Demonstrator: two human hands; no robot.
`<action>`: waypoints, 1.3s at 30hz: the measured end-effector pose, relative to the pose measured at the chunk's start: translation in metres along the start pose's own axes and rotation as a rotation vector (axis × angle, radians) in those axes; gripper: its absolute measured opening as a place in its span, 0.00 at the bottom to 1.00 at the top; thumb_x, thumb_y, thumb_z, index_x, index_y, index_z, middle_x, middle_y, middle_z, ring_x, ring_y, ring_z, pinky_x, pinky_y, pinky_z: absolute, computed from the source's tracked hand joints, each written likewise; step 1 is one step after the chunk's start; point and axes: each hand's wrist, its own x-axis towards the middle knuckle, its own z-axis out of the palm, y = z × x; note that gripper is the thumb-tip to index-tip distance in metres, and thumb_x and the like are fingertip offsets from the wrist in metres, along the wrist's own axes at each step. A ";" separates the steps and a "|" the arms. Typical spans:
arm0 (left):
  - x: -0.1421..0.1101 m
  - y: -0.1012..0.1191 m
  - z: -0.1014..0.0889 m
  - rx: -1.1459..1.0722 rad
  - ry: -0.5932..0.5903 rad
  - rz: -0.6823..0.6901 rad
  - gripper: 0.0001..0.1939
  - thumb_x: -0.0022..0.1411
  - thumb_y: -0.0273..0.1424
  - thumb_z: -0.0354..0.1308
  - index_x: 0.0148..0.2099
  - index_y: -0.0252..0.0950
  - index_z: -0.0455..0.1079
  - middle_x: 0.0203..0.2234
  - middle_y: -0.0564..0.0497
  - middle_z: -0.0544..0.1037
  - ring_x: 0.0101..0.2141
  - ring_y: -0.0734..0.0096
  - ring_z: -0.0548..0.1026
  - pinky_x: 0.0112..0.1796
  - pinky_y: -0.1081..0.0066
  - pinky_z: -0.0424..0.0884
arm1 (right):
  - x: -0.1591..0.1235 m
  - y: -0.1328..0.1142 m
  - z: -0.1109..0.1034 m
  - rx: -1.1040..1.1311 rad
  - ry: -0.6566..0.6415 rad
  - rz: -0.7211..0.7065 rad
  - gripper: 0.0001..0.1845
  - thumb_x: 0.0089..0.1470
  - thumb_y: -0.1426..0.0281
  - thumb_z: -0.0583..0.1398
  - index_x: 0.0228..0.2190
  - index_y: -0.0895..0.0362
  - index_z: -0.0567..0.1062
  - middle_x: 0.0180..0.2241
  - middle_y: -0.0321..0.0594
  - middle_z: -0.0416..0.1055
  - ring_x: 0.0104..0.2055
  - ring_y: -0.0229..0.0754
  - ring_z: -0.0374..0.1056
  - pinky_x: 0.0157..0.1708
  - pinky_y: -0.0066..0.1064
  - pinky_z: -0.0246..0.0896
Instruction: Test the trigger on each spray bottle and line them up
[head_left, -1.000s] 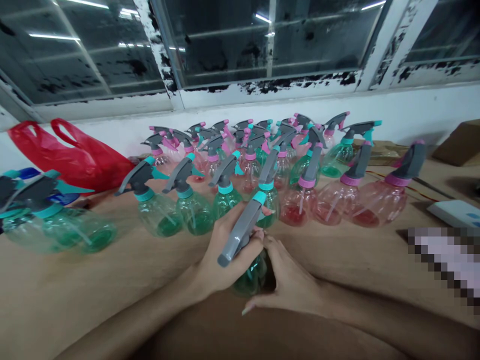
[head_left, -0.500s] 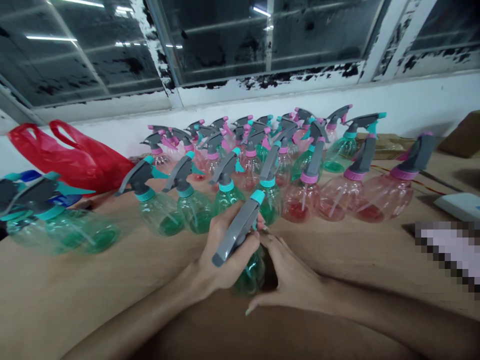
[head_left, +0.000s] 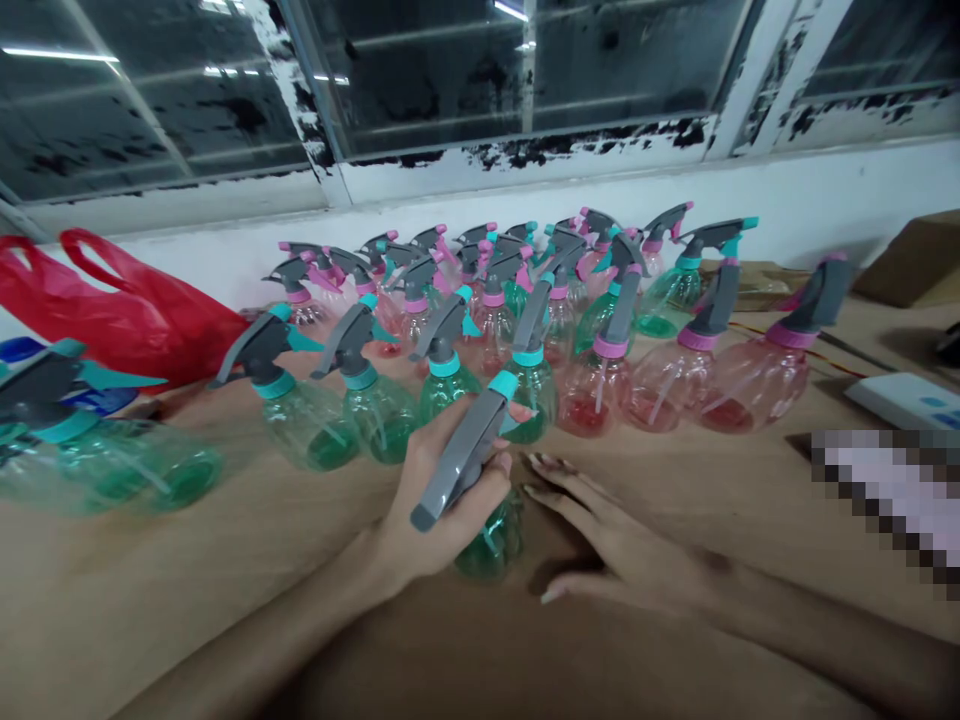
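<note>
My left hand (head_left: 427, 510) is wrapped round the neck of a green spray bottle (head_left: 491, 545), below its grey trigger head with a teal nozzle. The bottle's base appears to rest on the table (head_left: 315, 560). Just to its right, my right hand (head_left: 611, 535) hovers low or lies on the table, fingers spread and holding nothing. Past my hands stands a row of spray bottles, green ones such as this bottle (head_left: 381, 425) on the left and pink ones such as this bottle (head_left: 596, 395) on the right. The neck of the held bottle is hidden by my fingers.
More pink and green spray bottles (head_left: 495, 320) crowd behind the front row. Several green bottles (head_left: 142, 465) stand at left, before a red plastic bag (head_left: 142, 310). At right are a cardboard box (head_left: 911, 260), a white device (head_left: 907, 400) and a pixelated item (head_left: 892, 490).
My right hand has drawn away from the held bottle to the right, its fingers spreading. My left hand keeps its grip. The whole view has shifted slightly.
</note>
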 end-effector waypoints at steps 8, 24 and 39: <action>-0.001 -0.003 0.001 -0.032 -0.002 -0.029 0.14 0.52 0.25 0.53 0.43 0.41 0.67 0.23 0.55 0.69 0.24 0.69 0.71 0.29 0.69 0.70 | -0.006 0.010 -0.012 -0.021 -0.043 0.023 0.35 0.54 0.52 0.55 0.60 0.48 0.53 0.64 0.36 0.46 0.65 0.48 0.41 0.61 0.48 0.43; -0.003 -0.003 0.002 0.056 -0.025 0.026 0.11 0.58 0.25 0.50 0.43 0.37 0.67 0.28 0.53 0.69 0.24 0.73 0.68 0.31 0.71 0.70 | -0.007 0.009 -0.011 0.015 -0.019 0.043 0.31 0.56 0.55 0.55 0.59 0.48 0.57 0.63 0.36 0.50 0.65 0.47 0.43 0.61 0.47 0.45; -0.004 -0.002 0.001 0.053 0.015 0.023 0.14 0.56 0.26 0.52 0.46 0.38 0.68 0.28 0.52 0.74 0.25 0.72 0.72 0.28 0.72 0.72 | -0.008 0.011 -0.008 0.028 0.006 0.044 0.32 0.55 0.56 0.56 0.59 0.47 0.57 0.63 0.36 0.51 0.64 0.48 0.45 0.60 0.48 0.47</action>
